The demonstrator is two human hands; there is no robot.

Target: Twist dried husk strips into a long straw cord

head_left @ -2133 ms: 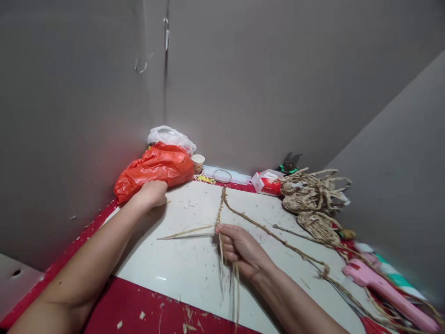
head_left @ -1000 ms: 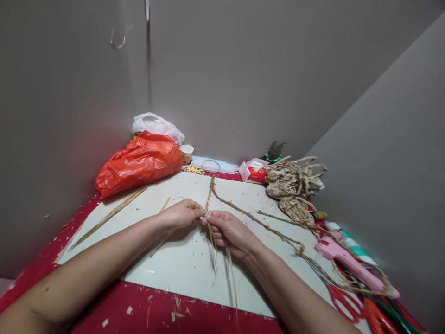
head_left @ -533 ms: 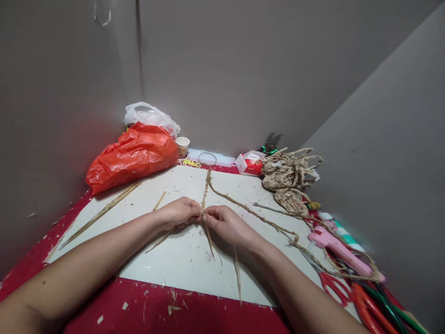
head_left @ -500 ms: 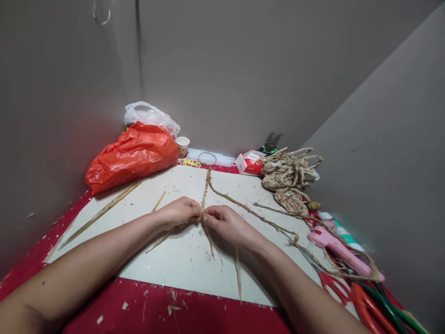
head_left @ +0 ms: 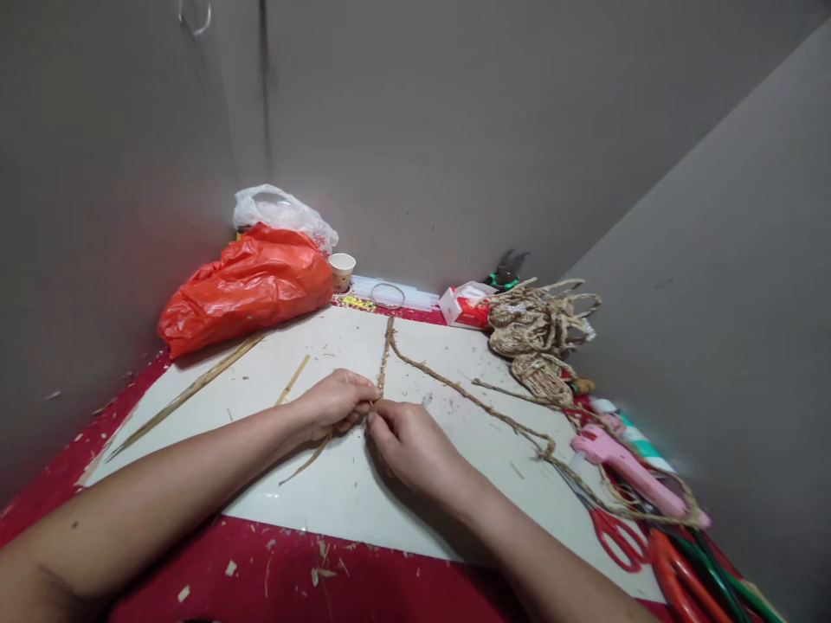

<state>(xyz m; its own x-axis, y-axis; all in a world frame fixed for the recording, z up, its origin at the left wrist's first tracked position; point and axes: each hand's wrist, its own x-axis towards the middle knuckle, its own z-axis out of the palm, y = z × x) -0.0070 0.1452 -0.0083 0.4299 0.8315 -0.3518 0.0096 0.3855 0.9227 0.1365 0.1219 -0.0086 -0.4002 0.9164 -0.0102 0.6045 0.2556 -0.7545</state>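
Note:
Between my hands runs the near end of a thin braided straw cord (head_left: 383,368), its far end lying on the white board (head_left: 260,497). My left hand (head_left: 341,400) is closed, thumb and fingertips pinching the cord's lower end. A loose straw strip (head_left: 306,461) hangs out below that hand. My right hand (head_left: 409,441) is closed just beside it, a little nearer to me, its fingers curled down; the strands in it are mostly hidden. From the cord's far end a longer twisted straw rope (head_left: 454,394) trails off to the right.
An orange plastic bag (head_left: 253,285) and a paper cup (head_left: 341,272) stand at the back left. Coiled straw rope (head_left: 542,329) is heaped at the back right. A pink glue gun (head_left: 627,472), red-handled scissors (head_left: 620,541) and orange-handled pliers (head_left: 679,575) line the right side.
My right hand has shifted slightly towards me and turned its fingers downward. The loose strands that hung below it are out of sight. My left hand keeps its pinch.

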